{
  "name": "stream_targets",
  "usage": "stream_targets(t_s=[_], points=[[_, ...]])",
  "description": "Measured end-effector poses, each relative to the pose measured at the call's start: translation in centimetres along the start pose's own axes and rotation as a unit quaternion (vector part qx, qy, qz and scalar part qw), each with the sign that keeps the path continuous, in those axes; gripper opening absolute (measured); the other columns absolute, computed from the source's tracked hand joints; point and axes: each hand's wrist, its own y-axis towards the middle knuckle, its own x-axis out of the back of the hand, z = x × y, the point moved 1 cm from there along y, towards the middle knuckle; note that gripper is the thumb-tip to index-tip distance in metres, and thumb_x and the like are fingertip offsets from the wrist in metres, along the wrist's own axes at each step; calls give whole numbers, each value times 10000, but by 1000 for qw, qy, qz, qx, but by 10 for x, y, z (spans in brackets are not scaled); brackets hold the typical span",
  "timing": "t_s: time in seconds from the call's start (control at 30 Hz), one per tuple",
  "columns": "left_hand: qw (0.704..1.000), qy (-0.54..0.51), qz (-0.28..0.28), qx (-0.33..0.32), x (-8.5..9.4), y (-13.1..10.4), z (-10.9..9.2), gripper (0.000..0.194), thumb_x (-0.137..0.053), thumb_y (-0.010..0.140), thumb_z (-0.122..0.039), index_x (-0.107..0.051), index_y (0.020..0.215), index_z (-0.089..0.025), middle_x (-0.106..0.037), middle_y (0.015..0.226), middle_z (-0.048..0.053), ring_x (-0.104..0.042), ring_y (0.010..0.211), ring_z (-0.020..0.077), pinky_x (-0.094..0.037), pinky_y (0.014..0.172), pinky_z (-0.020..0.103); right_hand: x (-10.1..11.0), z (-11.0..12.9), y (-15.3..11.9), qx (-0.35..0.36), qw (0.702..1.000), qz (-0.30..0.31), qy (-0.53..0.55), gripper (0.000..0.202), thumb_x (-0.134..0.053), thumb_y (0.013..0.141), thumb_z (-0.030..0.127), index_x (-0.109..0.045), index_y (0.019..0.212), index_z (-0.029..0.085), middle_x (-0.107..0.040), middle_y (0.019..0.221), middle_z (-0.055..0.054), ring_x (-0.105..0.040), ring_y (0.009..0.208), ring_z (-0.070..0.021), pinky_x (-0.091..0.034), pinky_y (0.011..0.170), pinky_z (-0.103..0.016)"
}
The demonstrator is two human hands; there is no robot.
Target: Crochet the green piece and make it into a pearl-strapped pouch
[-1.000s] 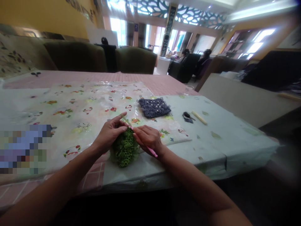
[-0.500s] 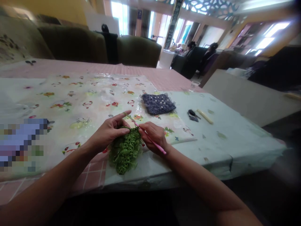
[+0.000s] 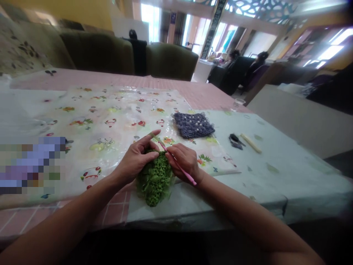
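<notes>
A green crochet piece (image 3: 156, 184) with ruffled edges hangs down over the table's near edge. My left hand (image 3: 140, 154) pinches its upper edge between thumb and fingers, while the index finger stretches out with green yarn (image 3: 154, 136) over it. My right hand (image 3: 184, 160) is closed round a pink crochet hook (image 3: 182, 171), whose tip meets the yarn at the top of the piece. Beyond my hands lies a dark blue-grey crocheted piece (image 3: 193, 125) dotted with white beads.
Right of the beaded piece lie small black scissors (image 3: 235, 141) and a pale yellow stick (image 3: 250, 143). A clear cup (image 3: 238, 104) stands at the far right edge. A blurred-out bluish object (image 3: 35, 162) is at left. Chairs (image 3: 172, 62) line the far side; people sit farther back.
The whole view has shifted, so the table and hands appear slightly farther right. Both hands keep their hold on the crochet piece and hook, with only small finger changes.
</notes>
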Motion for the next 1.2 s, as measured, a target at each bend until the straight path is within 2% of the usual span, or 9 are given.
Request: stream_targets(t_s=[0.13,0.23,0.33,0.43,0.67,0.83,0.93,1.2], points=[[1000,-18,-7,7,1,1,1,709,-722,753,-149,-506,1423,-233,-599,875,-17,-562,814,111,-450,800,256,2,0,7,1,999,2,51,118,-522,925,140,-602,1001,180,-647,847,-59,-611,764,-159,-500,701,-271],[1000,12,-14,12,2,1,-1,712,-721,748,-167,-503,1423,-216,-597,872,-14,-562,795,117,-449,775,264,2,-2,11,-35,994,25,98,152,-522,936,152,-641,1019,197,-651,930,-68,-627,841,-156,-519,744,-272],[999,43,-11,12,2,1,-4,756,-721,738,-177,-465,1449,-194,-600,882,-9,-569,820,127,-451,797,274,0,-4,13,-49,991,45,120,136,-534,941,180,-658,987,214,-651,929,-50,-633,882,-159,-519,911,-350],[999,49,5,15,1,2,-6,819,-722,725,-170,-409,1482,-167,-605,916,7,-584,907,151,-457,863,295,0,-6,13,-27,992,40,117,123,-551,937,169,-655,994,203,-650,894,-37,-630,861,-150,-457,1051,-435],[995,97,10,3,-1,1,-7,832,-705,739,-176,-373,1502,-167,-583,917,1,-587,955,163,-446,984,352,2,-5,12,0,997,45,58,100,-561,951,215,-661,947,222,-619,862,-14,-604,842,-137,-446,1083,-447],[989,147,25,-23,-4,-1,-7,807,-677,765,-196,-367,1510,-175,-591,959,23,-582,945,167,-459,957,346,2,-3,13,0,997,63,44,130,-532,960,205,-653,988,243,-619,869,-10,-598,847,-144,-442,1088,-453],[983,179,28,-38,-3,-2,-5,787,-662,779,-198,-375,1512,-194,-592,991,39,-585,957,181,-467,949,358,2,-3,16,8,996,74,38,124,-523,959,197,-644,941,220,-616,859,-15,-602,843,-146,-438,1092,-452],[954,271,21,-123,-3,-3,-1,664,-639,777,-110,-524,1409,-278,-603,1107,50,-580,1077,208,-400,1078,403,0,-7,17,40,991,120,44,151,-484,972,180,-618,906,205,-592,847,-14,-590,857,-153,-441,1086,-462]])
